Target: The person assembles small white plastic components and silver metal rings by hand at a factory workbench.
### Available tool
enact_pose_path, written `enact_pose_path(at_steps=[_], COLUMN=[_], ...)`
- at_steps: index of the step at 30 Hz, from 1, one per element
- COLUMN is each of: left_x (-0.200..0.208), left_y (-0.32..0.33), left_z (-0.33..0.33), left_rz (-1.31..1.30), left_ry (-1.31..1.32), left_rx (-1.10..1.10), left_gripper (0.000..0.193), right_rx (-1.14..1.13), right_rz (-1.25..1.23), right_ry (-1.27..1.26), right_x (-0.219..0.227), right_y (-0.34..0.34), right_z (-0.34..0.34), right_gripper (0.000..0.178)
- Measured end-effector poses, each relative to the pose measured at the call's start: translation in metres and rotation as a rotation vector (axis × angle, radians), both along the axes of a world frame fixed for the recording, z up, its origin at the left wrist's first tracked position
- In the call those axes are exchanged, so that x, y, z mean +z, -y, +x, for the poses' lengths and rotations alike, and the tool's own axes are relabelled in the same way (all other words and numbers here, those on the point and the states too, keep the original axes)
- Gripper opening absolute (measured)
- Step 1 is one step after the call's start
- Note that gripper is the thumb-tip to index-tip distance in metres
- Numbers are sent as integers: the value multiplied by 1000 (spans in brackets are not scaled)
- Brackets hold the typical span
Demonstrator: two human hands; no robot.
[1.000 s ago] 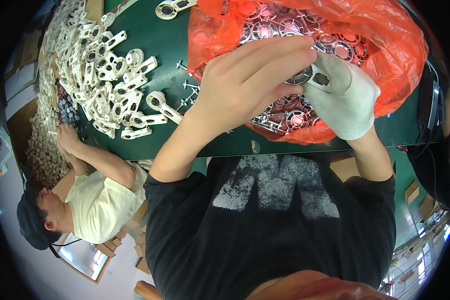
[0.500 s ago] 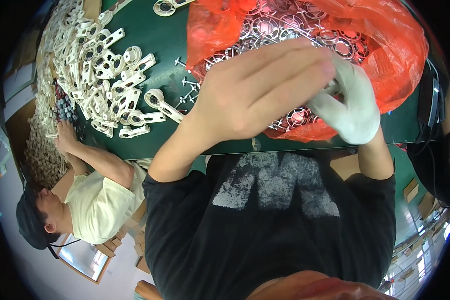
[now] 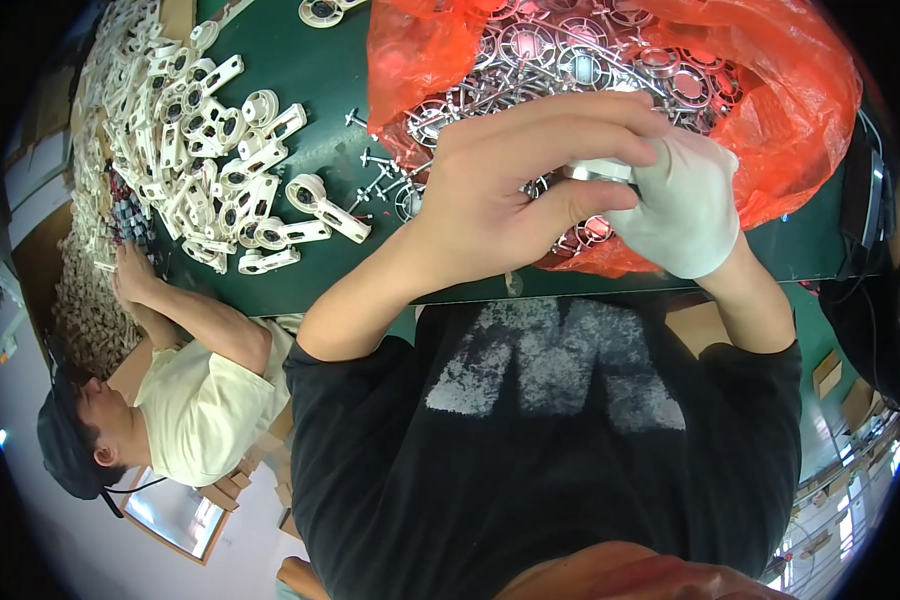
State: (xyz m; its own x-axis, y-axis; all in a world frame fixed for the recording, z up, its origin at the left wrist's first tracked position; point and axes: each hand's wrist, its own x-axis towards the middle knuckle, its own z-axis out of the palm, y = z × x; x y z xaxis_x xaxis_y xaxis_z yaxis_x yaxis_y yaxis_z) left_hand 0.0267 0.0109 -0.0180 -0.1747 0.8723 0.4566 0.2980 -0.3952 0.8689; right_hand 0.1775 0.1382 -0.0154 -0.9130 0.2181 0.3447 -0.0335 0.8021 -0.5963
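A white part with a shiny silver rim (image 3: 602,171) sits between my two hands, above the red bag's edge; most of it is hidden, so its kind is unclear. My left hand (image 3: 515,190), bare, curls its thumb and fingers around the part from the left. From the right, my right hand (image 3: 685,205), in a white glove, closes on its other end. Beneath and beyond them, a red plastic bag (image 3: 805,130) holds many silver round grilles (image 3: 527,45) with spokes.
Many white handheld fan bodies (image 3: 260,155) are heaped on the green table (image 3: 320,95) to the left. Small silver pronged pieces (image 3: 375,175) lie beside the bag. A co-worker in a cap (image 3: 185,410) works at the far left. A dark object with cables (image 3: 870,200) stands at the right edge.
My gloved right hand has turned and closed in toward my left. My left thumb now shows apart from its fingers, and the silver-rimmed part has come into sight between the hands.
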Motion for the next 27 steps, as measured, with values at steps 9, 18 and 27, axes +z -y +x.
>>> enact_pose_path(at_steps=[9,18,27], left_x=[17,95,55], left_y=[4,69,31], left_z=[-24,-187,-201], left_rz=[-3,-710,-796], left_ry=[-215,50,-226], left_rx=[-3,532,588], left_gripper=[37,27,64], right_rx=[-20,27,-73], right_rz=[10,-194,-135], right_ry=[28,69,0], right_x=[6,15,5], right_y=[1,10,10], right_z=[-6,-6,-10], right_gripper=[27,33,18])
